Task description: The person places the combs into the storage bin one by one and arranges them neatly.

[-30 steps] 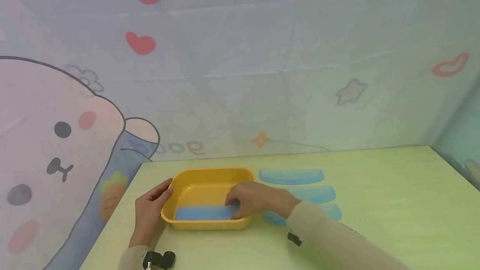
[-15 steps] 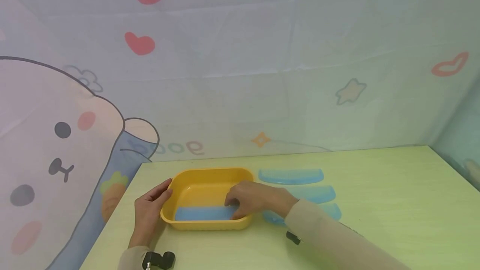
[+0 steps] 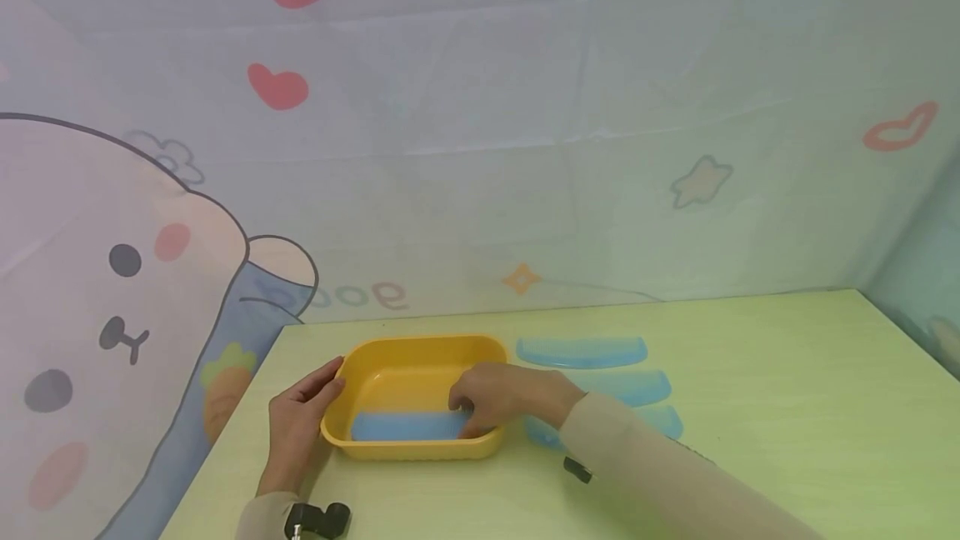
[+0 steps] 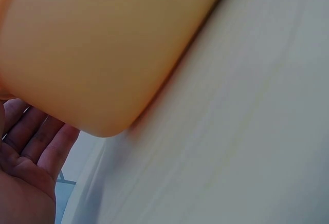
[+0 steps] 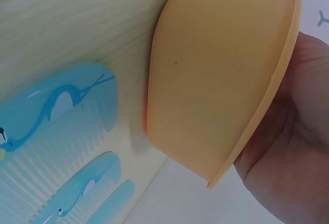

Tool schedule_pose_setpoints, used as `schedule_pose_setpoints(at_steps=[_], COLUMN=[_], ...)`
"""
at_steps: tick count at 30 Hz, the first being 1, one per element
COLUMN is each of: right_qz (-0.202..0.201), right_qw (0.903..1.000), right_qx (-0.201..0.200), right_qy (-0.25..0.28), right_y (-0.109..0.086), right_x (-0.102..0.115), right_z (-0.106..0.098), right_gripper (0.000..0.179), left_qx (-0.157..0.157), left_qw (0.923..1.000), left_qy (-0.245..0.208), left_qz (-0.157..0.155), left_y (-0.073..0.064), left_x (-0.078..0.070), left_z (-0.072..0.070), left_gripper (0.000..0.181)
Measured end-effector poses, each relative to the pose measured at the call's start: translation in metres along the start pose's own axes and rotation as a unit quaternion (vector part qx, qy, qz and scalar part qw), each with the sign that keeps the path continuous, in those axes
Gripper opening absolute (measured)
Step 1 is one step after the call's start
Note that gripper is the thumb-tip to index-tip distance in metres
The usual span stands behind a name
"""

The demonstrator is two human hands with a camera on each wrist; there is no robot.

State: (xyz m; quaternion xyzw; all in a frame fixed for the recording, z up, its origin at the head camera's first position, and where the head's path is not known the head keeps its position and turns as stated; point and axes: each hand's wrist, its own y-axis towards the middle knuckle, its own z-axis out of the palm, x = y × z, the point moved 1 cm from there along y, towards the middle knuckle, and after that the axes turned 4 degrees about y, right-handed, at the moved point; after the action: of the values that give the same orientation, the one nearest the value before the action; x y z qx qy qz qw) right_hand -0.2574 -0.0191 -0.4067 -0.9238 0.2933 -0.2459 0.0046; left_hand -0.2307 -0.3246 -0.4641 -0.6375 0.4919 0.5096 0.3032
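A yellow plastic basin sits on the table, with a blue comb lying along its near inner side. My left hand holds the basin's left rim, thumb at the edge and fingers against the outer wall. Over the right rim reaches my right hand, pinching the right end of the comb between thumb and fingers; that end is hidden by the hand. In the right wrist view the basin's wall covers the fingertips, and only part of the right hand shows.
Right of the basin lie three light blue combs in a column: a far comb, a middle comb and a near comb, partly under the right arm. A printed cloth hangs behind the pale table.
The right wrist and sleeve have shifted slightly left, and the right fingers have moved a little on the comb. The left hand, basin and combs on the table look the same.
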Motion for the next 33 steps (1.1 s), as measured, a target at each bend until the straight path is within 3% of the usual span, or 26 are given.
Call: schedule_pose_setpoints(at_steps=[14, 19, 25, 29, 33], right_qz=[0.014, 0.009, -0.007, -0.047, -0.055], right_qw=[0.9999, 0.9986, 0.9898, 0.9791, 0.9681], right_qx=[-0.002, -0.010, -0.079, -0.133, -0.171], right_qy=[0.005, 0.052, 0.118, 0.147, 0.175], right_y=[0.002, -0.002, -0.014, -0.032, -0.053], right_x=[-0.001, -0.002, -0.007, -0.005, -0.008], right_z=[0.001, 0.000, -0.001, -0.007, -0.008], right_gripper=[0.037, 0.041, 0.045, 0.045, 0.045], left_qx=[0.001, 0.002, 0.004, 0.003, 0.001], left_qw=[0.9999, 1.0000, 1.0000, 1.0000, 1.0000], left_qy=[-0.010, -0.004, -0.002, -0.004, -0.004], left_qz=[0.000, -0.001, -0.002, -0.004, 0.000], left_y=[0.000, -0.001, -0.001, -0.001, -0.001], left_x=[-0.001, -0.001, -0.001, -0.001, -0.001], left_z=[0.000, -0.001, 0.000, 0.000, 0.000], left_gripper=[0.038, 0.038, 0.038, 0.038, 0.038])
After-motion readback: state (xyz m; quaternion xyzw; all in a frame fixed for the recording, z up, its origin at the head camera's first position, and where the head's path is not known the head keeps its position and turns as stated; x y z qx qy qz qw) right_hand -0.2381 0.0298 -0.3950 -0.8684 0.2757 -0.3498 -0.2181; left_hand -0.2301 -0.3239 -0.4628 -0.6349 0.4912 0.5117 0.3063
